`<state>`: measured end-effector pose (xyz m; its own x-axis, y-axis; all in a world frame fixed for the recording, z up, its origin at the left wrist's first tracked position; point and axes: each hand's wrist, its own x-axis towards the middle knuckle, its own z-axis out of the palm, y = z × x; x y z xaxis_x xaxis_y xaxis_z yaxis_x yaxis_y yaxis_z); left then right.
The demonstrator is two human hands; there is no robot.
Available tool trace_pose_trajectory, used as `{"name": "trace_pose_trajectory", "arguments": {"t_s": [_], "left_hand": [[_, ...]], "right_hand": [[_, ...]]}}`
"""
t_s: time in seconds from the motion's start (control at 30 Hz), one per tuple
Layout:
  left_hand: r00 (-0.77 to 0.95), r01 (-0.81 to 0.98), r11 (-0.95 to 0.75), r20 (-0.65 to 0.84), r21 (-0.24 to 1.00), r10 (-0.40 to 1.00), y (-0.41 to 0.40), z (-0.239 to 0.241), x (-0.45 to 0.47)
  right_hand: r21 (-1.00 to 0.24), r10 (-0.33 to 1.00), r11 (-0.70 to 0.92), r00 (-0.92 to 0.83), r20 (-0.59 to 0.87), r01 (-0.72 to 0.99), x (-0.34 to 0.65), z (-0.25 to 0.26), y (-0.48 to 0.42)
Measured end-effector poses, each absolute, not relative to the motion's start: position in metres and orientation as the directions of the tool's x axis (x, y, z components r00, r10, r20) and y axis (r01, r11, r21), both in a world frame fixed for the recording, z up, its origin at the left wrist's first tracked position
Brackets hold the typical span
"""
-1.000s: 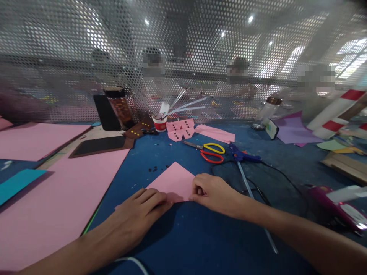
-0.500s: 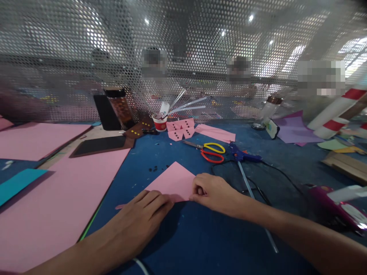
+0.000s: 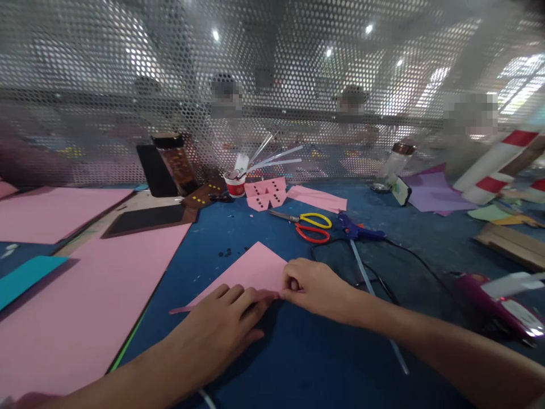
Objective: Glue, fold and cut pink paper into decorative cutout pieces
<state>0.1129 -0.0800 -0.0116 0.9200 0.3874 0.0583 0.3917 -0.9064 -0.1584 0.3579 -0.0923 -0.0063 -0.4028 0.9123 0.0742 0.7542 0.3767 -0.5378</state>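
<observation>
Pink paper sheet (image 3: 253, 267), 1 piece, plain. Lies on blue tabletop (image 3: 306, 363), 1 corner pointing away; near edge turned up in a narrow, darker strip; left end tapered; right end hidden.

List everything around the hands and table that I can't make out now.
- Head view: the pink sheet's lower edge and right corner, partly covered by the left hand and right hand.
- Head view: the white cable's ends, lost behind the left forearm and beyond the bottom edge.
- Head view: the cup's print, too small.
</observation>
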Motion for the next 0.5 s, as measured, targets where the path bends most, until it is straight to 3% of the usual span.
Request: {"name": "trace_pose_trajectory", "arguments": {"t_s": [0.23, 0.5], "left_hand": [[0.905, 0.422, -0.906, 0.048, 0.023, 0.423, -0.084, -0.014, 0.116], [0.900, 0.433, -0.898, 0.015, 0.077, 0.435, -0.083, -0.013, 0.115]], "right_hand": [[-0.521, 0.909, 0.377, -0.415, 0.047, 0.766, 0.359, -0.004, -0.092], [-0.520, 0.908, 0.357, -0.419, -0.001, 0.776, 0.368, 0.003, -0.093]]}}
